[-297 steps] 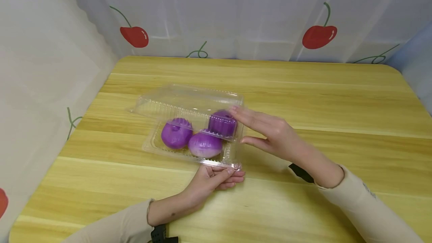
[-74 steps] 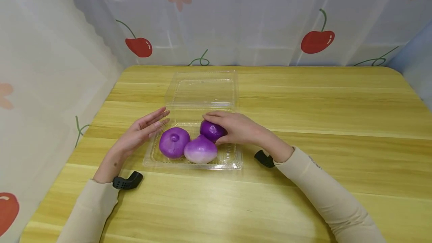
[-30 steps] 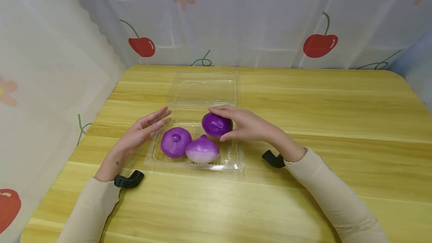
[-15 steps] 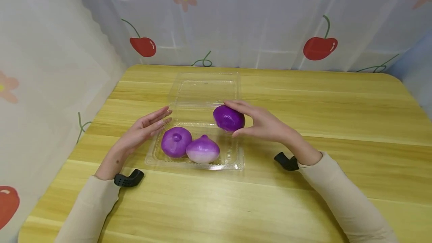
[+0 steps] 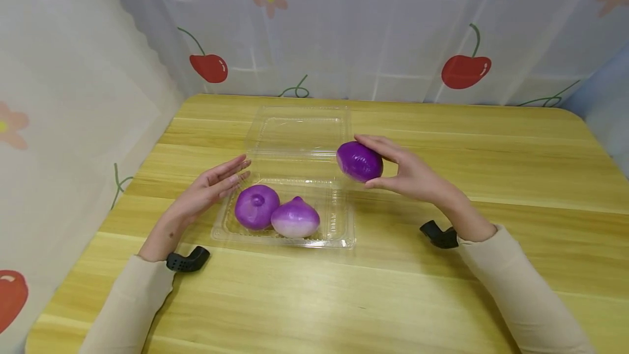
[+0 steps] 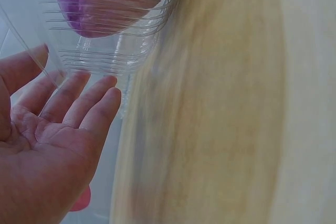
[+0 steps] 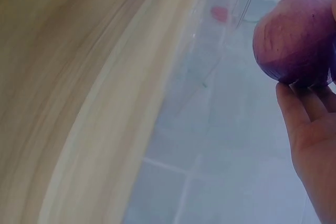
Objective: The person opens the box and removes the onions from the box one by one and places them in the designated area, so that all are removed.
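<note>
My right hand [image 5: 408,171] grips a dark purple onion [image 5: 360,161] between thumb and fingers, lifted beyond the right side of a clear plastic clamshell box [image 5: 339,217]. In the right wrist view the onion [image 7: 296,38] rests against the fingertips. Two paler onions stay in the box: a round one [image 5: 256,207] on the left and a purple-and-white one [image 5: 295,218] touching it. My left hand [image 5: 206,190] is at the box's left wall, fingers relaxed and extended; in the left wrist view its fingertips meet or nearly meet the ribbed plastic wall [image 6: 105,61].
The box's clear lid [image 5: 300,127] lies folded back behind the base on the wooden table [image 5: 467,157]. A curtain [image 5: 344,26] printed with cherries and flowers hangs along the table's far and left edges. Black wrist devices [image 5: 188,260] sit below both hands.
Since the earliest frame the lid has been folded back and the left hand has moved to the box's left side. The right hand has lifted the dark onion out and carried it right.
</note>
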`<control>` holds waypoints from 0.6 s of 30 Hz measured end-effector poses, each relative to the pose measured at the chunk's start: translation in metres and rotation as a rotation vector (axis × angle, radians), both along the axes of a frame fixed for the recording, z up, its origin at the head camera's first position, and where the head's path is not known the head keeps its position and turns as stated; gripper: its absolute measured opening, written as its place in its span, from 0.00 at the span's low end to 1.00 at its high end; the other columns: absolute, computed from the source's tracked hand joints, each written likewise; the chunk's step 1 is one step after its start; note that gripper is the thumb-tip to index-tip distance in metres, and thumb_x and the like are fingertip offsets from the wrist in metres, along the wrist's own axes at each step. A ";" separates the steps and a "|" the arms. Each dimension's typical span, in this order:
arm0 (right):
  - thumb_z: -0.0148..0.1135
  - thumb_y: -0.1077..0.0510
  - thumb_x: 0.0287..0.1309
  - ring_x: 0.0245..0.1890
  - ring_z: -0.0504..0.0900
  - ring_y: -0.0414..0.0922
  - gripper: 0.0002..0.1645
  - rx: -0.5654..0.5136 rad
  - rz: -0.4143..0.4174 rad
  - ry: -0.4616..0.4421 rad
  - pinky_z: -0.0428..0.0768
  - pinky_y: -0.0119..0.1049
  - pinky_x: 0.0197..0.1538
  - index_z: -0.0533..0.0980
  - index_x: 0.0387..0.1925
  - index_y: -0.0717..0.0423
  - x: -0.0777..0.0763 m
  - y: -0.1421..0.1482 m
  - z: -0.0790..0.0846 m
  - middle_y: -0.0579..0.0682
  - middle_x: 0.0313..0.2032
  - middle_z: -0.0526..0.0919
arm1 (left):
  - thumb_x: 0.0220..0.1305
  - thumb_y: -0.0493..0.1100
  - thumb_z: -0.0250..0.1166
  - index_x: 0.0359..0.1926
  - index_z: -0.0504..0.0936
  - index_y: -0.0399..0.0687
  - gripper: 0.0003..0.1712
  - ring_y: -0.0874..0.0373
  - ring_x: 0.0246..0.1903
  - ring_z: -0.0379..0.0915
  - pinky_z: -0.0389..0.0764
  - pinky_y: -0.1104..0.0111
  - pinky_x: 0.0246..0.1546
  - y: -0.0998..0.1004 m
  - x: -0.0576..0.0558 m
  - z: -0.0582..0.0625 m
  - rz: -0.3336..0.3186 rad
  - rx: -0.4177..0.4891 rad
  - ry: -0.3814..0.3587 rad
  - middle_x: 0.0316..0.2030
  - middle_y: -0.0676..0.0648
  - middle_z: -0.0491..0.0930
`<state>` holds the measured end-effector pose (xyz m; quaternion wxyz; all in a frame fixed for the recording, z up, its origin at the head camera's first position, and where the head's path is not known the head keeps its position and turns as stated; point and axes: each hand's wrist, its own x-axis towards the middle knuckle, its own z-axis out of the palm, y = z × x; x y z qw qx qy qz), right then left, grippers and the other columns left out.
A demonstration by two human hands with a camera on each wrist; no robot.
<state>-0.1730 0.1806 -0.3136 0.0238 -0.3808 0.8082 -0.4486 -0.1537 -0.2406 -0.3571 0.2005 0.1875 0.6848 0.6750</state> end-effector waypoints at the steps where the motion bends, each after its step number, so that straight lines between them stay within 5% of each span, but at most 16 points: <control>1: 0.72 0.69 0.44 0.61 0.65 0.52 0.48 -0.003 -0.009 -0.009 0.70 0.50 0.58 0.61 0.68 0.56 -0.001 0.003 -0.001 0.54 0.64 0.63 | 0.73 0.36 0.47 0.71 0.44 0.34 0.32 0.44 0.67 0.47 0.55 0.66 0.64 0.000 0.000 0.000 0.000 0.001 -0.001 0.70 0.36 0.45; 18: 0.73 0.69 0.43 0.60 0.63 0.61 0.44 0.100 -0.121 -0.025 0.67 0.60 0.55 0.64 0.64 0.63 -0.031 0.062 -0.028 0.62 0.62 0.64 | 0.73 0.36 0.47 0.71 0.45 0.36 0.32 0.46 0.67 0.47 0.54 0.65 0.64 0.000 0.001 0.001 0.003 -0.008 -0.001 0.70 0.37 0.46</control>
